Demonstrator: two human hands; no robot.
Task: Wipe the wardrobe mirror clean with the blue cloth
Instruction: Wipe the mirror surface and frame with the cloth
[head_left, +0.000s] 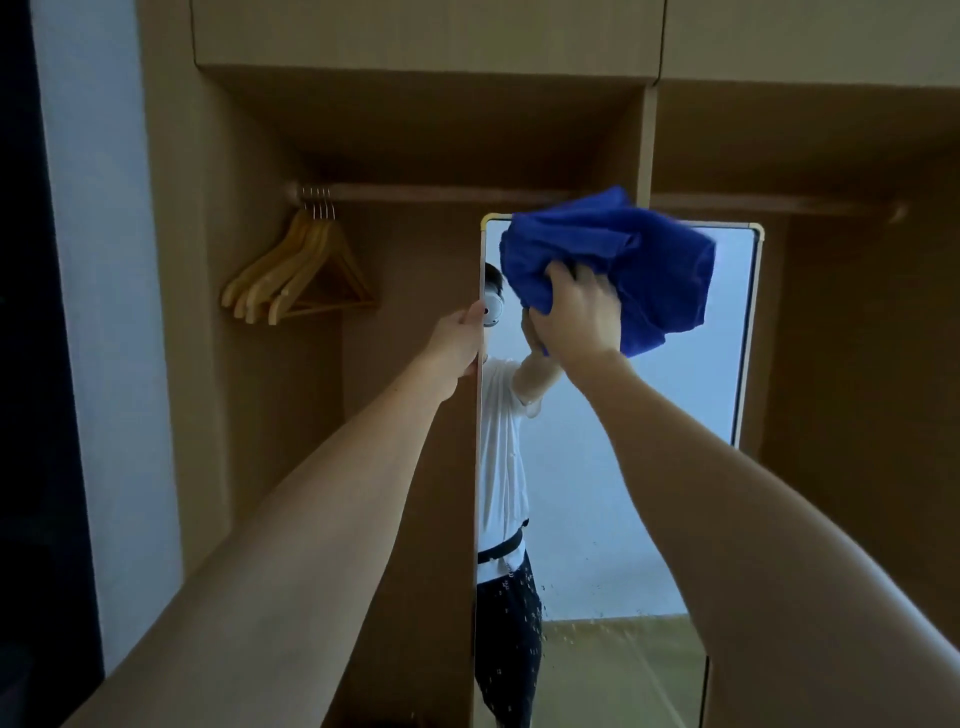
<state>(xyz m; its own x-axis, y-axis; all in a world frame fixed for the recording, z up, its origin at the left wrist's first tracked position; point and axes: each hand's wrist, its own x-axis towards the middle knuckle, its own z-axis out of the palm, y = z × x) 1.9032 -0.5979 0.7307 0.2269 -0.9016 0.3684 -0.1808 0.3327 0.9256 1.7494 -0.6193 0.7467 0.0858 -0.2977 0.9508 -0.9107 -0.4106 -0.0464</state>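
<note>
Right grip (574, 312): I am clenching a bunched fold of the blue cloth (613, 260) in curled fingers, knuckles toward the camera. The cloth is spreading up and to the right of the grip, covering the upper left part of the wardrobe mirror (649, 415) and lapping over its top edge near the top left corner. Whether the cloth is pressing flat on the glass I cannot tell.

Left grip (462, 338): I am grasping the mirror's left edge, thumb on the front side and fingers hidden behind the frame, level with the right grip.

The mirror is standing upright inside the wardrobe (415, 130). Wooden hangers (298, 270) are hanging from the rail (441, 192), left of the mirror.
</note>
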